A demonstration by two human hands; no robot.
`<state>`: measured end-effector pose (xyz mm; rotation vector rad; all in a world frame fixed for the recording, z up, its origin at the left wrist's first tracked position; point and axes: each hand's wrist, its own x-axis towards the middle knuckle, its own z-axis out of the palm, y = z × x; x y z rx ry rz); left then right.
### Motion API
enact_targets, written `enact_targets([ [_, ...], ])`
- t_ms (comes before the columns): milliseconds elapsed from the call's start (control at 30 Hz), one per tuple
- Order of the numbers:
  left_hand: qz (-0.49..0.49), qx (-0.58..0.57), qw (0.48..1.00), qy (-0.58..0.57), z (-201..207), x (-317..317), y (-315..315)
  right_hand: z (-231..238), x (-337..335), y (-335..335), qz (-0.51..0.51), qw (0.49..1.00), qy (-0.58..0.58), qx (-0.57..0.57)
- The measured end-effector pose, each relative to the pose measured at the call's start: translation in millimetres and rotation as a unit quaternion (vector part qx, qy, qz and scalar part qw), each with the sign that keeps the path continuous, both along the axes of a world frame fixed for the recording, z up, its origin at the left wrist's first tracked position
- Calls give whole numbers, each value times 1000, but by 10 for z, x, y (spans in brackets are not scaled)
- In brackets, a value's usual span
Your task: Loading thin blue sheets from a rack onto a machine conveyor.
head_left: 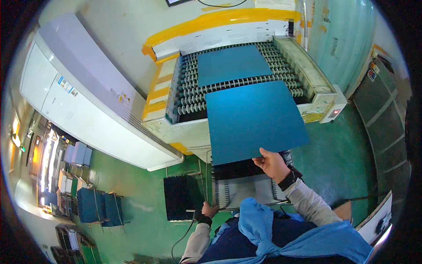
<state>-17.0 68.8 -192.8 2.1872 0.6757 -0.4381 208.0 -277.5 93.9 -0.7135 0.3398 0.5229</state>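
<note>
My right hand pinches the near edge of a blue flat panel, thumb on top. The panel slopes over the near end of a roller conveyor, its far edge by the rollers. A second blue panel lies flat on the rollers beyond it. Below the held panel stands a rack with toothed sides and dark panels at its far end. At the rack's near left corner, my left hand is closed around its frame; the fingertips are partly hidden.
A tall white cabinet-like unit stands left of the conveyor. Another rack of dark panels sits on the green floor beside my left hand. A switch box juts from the conveyor's right corner. Farther left are blue panel stacks.
</note>
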Motion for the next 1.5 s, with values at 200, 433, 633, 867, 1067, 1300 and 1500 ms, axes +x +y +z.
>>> enact_targets([
  [200,-22,68,997,30,533,121,-180,8,190,-67,-22,1000,1,9],
  [433,1,35,998,51,578,162,-188,9,498,-173,-27,1000,-4,-5],
  [633,4,54,997,64,519,156,-163,86,573,-136,-30,1000,2,-3],
  [867,27,24,997,67,191,112,-122,-122,612,-170,-8,986,-149,-79],
  [1067,-7,19,997,-70,25,50,-251,-145,628,-185,18,934,-231,-270],
  [1300,108,81,991,-6,28,47,-428,-23,795,-68,-1,998,-27,-55],
  [1500,101,83,991,-32,-257,39,-439,21,869,2,-5,998,-20,-65],
])
